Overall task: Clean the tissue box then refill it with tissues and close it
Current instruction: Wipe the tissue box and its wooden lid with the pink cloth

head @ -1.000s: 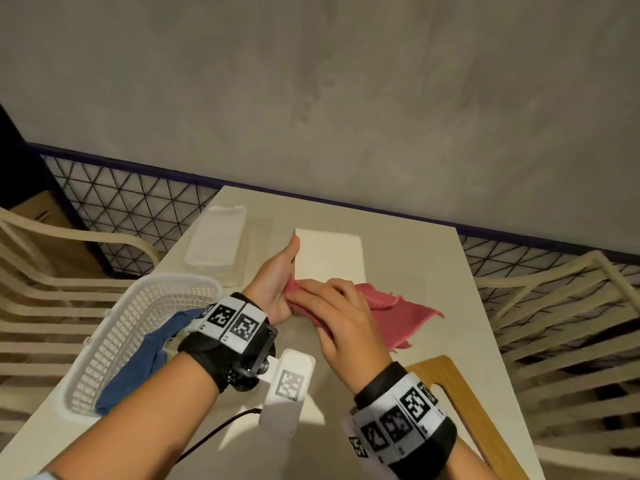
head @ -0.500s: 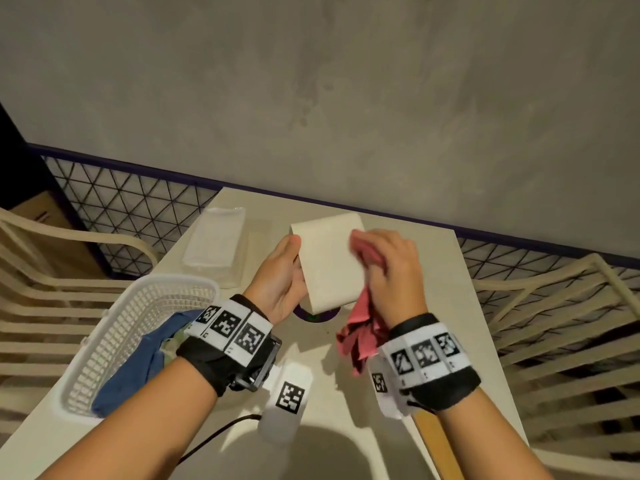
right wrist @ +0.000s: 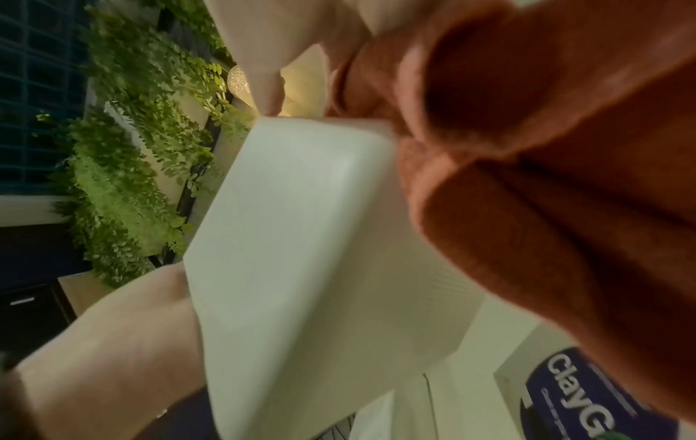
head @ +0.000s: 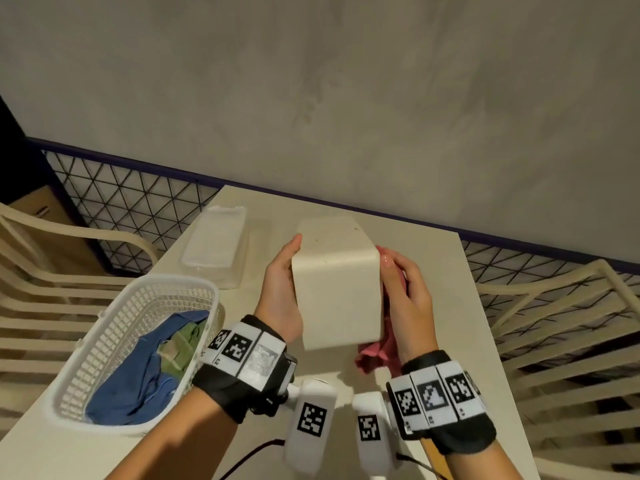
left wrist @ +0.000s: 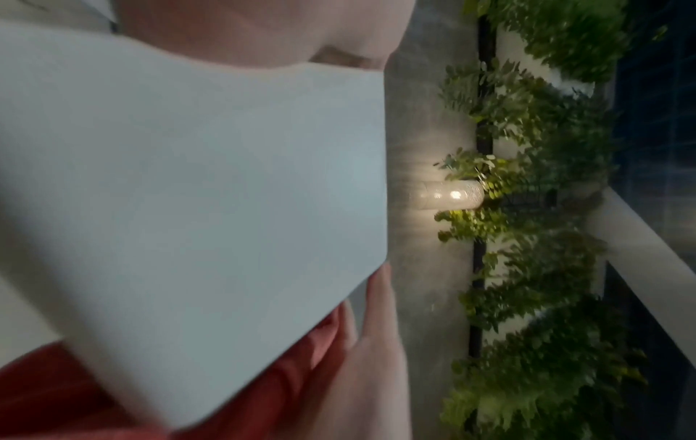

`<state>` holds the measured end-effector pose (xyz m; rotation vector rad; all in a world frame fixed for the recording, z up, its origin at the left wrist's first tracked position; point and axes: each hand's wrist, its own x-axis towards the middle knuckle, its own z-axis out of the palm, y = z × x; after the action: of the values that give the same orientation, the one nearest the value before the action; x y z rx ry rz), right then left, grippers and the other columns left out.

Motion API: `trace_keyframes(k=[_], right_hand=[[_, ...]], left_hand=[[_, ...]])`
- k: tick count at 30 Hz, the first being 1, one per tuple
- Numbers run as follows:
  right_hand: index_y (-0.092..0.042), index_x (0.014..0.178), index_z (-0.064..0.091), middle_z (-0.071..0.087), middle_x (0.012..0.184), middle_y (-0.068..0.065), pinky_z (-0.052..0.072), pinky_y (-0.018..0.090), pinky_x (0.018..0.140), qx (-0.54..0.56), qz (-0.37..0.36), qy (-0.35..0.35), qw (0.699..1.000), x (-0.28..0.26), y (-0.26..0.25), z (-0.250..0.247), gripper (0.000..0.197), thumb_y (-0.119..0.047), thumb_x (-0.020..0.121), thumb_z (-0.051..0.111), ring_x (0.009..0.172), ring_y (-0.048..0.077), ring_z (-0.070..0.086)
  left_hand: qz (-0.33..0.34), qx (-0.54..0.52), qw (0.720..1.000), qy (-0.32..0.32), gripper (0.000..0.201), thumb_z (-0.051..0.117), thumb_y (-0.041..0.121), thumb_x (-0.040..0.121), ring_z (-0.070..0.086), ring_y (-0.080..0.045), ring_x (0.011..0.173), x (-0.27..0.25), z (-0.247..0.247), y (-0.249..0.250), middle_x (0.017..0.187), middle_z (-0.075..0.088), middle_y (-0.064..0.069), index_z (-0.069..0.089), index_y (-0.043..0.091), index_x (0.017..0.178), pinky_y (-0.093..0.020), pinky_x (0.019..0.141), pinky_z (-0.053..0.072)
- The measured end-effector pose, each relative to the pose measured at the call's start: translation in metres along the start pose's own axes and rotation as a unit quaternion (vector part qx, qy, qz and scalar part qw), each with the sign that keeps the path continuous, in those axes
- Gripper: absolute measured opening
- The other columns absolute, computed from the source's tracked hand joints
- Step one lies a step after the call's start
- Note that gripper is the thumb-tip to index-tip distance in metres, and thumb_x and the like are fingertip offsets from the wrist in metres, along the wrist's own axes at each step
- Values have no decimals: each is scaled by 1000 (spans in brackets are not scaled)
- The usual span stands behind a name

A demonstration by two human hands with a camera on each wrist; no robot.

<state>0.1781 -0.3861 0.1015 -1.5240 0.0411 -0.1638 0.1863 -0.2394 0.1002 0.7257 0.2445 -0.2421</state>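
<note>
We hold the box point(head: 337, 282) clear of the desk point(head: 446, 271), above its middle; we judge it rigid, light and smooth, so flat opposing sides suit best; left hand point(head: 282, 289) clasps one side; right hand point(head: 407, 296) presses a cloth point(head: 372, 355) against the other.

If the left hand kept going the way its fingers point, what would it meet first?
Probably nothing near: the left hand, gripping the box, points toward the far table edge, then the wall. Depth unclear.
</note>
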Motion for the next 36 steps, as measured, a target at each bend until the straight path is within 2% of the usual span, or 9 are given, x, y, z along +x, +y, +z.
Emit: trace_keyframes(k=[4, 9, 14, 18, 21, 24, 27, 31, 36], right_hand=[[-26, 111, 61, 61, 118, -3, 50, 32, 92, 1, 8, 9, 1000, -7, 10, -9, 22, -25, 90, 55, 109, 15, 57], [-26, 101, 58, 61, 104, -7, 46, 3, 72, -51, -89, 24, 994, -3, 5, -25, 22, -9, 88, 59, 91, -6, 57], [-15, 110, 61, 55, 109, -9, 37, 6, 92, -253, -298, -34, 920, -16, 6, 0, 27, -19, 83, 62, 98, -4, 49], [-10, 119, 58, 61, 119, 3, 36, 27, 103, -362, -424, -134, 820, -29, 22, 0, 35, -13, 86, 48, 114, 17, 46], [-14, 109, 67, 69, 110, 0, 38, 30, 95, -420, -475, -170, 754, -21, 15, 5, 31, -22, 87, 46, 109, 17, 45], [-17, 103, 70, 70, 105, -3, 34, 31, 89, -413, -424, -117, 798, 4, -6, 12, 52, -46, 95, 27, 100, 17, 41], [-18, 106, 68, 67, 109, -5, 30, 26, 87, -362, -393, -110, 838, -2, -4, 5, 57, -48, 96, 21, 97, 19, 40], [-18, 102, 69, 70, 106, -5, 30, 22, 85, -378, -453, -201, 782, -22, 12, 14, 26, -19, 87, 49, 94, 18, 40], [-22, 100, 70, 70, 105, -6, 43, 30, 76, -433, -503, -249, 706, -11, 3, 13, 30, -4, 76, 65, 92, 18, 41]], left_hand=[[-27, -6, 999, -44, 41, 53, 21, 75, 66, -28, 88, -4, -6, 6, 97, 70, -14, 61, 4, 112, -39, 92, 46], [-20, 46, 999, 2, 47, 29, -8, 80, 63, -28, 93, 1, -15, 11, 107, 64, -14, 50, 5, 120, -40, 80, 55], [32, 152, 985, 73, 29, 54, 30, 76, 58, -32, 112, 2, -1, 10, 109, 65, -10, 61, 14, 99, -47, 102, 41], [30, 183, 983, 15, 60, 19, 59, 93, 72, -13, 68, 0, 3, 16, 74, 75, 1, 65, 21, 93, -28, 65, 52], [41, 191, 981, -3, 63, 16, 60, 92, 72, -12, 70, -2, 4, 9, 77, 76, 1, 65, 21, 99, -22, 61, 55], [58, 191, 980, 2, 62, 16, 59, 93, 71, -9, 76, -1, 8, 3, 81, 76, 5, 62, 20, 109, -28, 74, 51], [67, 202, 977, -17, 62, 12, 57, 94, 70, -5, 64, -1, 15, 6, 69, 74, 7, 63, 23, 91, -25, 64, 52], [49, 219, 974, -10, 64, 13, 59, 93, 71, -10, 62, 0, 15, 13, 68, 75, 0, 62, 19, 87, -19, 58, 56], [-5, 190, 982, 4, 74, 15, 69, 86, 63, -28, 93, -3, 8, 26, 102, 68, -14, 62, 15, 103, -36, 86, 46]])
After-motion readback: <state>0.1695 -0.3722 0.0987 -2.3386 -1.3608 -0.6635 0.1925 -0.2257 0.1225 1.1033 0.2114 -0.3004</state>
